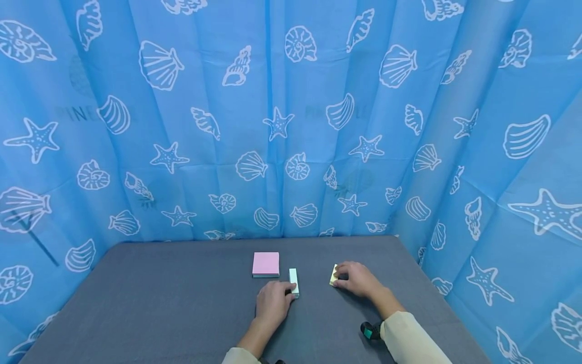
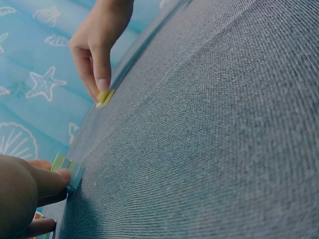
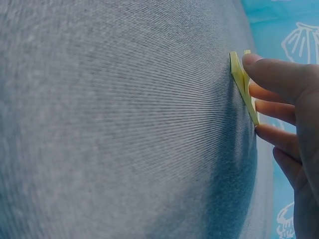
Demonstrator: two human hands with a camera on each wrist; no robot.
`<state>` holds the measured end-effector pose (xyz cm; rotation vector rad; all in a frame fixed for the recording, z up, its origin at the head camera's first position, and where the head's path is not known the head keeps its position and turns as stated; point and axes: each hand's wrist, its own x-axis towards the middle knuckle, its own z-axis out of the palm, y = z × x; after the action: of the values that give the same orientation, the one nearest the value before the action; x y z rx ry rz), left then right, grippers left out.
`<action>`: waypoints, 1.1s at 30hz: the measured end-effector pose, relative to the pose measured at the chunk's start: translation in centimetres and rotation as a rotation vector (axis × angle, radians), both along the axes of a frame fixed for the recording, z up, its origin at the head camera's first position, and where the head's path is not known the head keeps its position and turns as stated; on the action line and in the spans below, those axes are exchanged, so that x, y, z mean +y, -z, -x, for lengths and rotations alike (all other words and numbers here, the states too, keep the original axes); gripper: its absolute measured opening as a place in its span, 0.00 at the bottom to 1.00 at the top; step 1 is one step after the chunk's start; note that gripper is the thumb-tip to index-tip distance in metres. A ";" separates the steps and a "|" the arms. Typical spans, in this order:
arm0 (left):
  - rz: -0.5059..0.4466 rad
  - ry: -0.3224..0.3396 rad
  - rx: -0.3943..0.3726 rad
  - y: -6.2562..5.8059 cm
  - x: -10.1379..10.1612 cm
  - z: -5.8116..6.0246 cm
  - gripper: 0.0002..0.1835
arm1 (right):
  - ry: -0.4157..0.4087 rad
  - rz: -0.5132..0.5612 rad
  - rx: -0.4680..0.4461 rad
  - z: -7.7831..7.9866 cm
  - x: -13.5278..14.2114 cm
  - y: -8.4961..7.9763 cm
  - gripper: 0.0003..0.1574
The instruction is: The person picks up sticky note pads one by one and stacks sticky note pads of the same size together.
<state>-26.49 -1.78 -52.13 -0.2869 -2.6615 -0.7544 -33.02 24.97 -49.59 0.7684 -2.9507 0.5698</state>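
Thumb and fingers of my left hand [image 1: 273, 305] pinch a narrow, pale mint pad of sticky notes [image 1: 293, 276] near its front end. In the left wrist view that pad [image 2: 75, 174] shows light green and blue-grey layers along its side. Farther right, my right hand [image 1: 359, 279] pinches a small yellow sticky-note pad [image 1: 334, 274] at the table surface. Up close in the right wrist view, the yellow pad [image 3: 236, 67] shows two parts spread in a V, the thumb on one of them. Behind the left hand lies a square pink sticky-note pad [image 1: 265, 263] with a bluish-green lower edge.
Both hands work over a table with a grey cloth [image 1: 159, 303]. A blue curtain [image 1: 309, 126] with white shells and starfish hangs behind the table and along its right side. A black wrist device [image 1: 370, 331] sits by the right cuff.
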 end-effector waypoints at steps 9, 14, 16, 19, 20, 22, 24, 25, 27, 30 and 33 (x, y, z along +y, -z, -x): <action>0.004 0.001 -0.004 0.0 0.0 0.0 0.14 | 0.025 0.014 -0.035 0.0 -0.1 0.0 0.11; 0.005 -0.003 -0.008 0.0 0.0 0.0 0.14 | 0.072 0.054 -0.038 0.0 -0.3 0.3 0.10; 0.004 -0.003 -0.012 0.0 0.0 0.0 0.14 | 0.086 0.076 -0.007 -0.1 -0.4 0.6 0.07; 0.004 0.001 -0.027 0.0 -0.1 -0.1 0.14 | 0.123 0.115 0.040 -0.1 -0.8 1.1 0.04; 0.004 0.002 -0.030 0.0 -0.1 -0.1 0.14 | 0.139 0.123 0.049 -0.1 -1.0 1.2 0.04; 0.003 0.001 -0.039 0.0 -0.1 -0.1 0.14 | 0.174 0.139 0.051 -0.1 -1.2 1.4 0.05; -0.002 0.000 -0.047 0.0 0.0 -0.1 0.14 | 0.215 0.155 0.035 0.0 -1.4 1.5 0.05; -0.005 -0.003 -0.049 0.0 0.0 -0.1 0.14 | 0.233 0.162 0.023 0.2 -1.4 1.6 0.06; -0.012 -0.008 -0.044 0.0 0.1 -0.2 0.14 | 0.259 0.170 0.004 0.4 -1.3 1.7 0.11; -0.027 -0.019 -0.043 0.0 0.1 -0.2 0.15 | 0.301 0.172 -0.030 0.7 -1.2 1.7 0.19; -0.037 -0.028 -0.036 0.0 0.2 -0.3 0.15 | 0.329 0.156 -0.065 0.8 -1.2 1.5 0.25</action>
<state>-26.16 -1.60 -52.16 -0.2274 -2.6758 -0.8064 -33.82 23.73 -51.14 0.2474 -2.9503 0.7951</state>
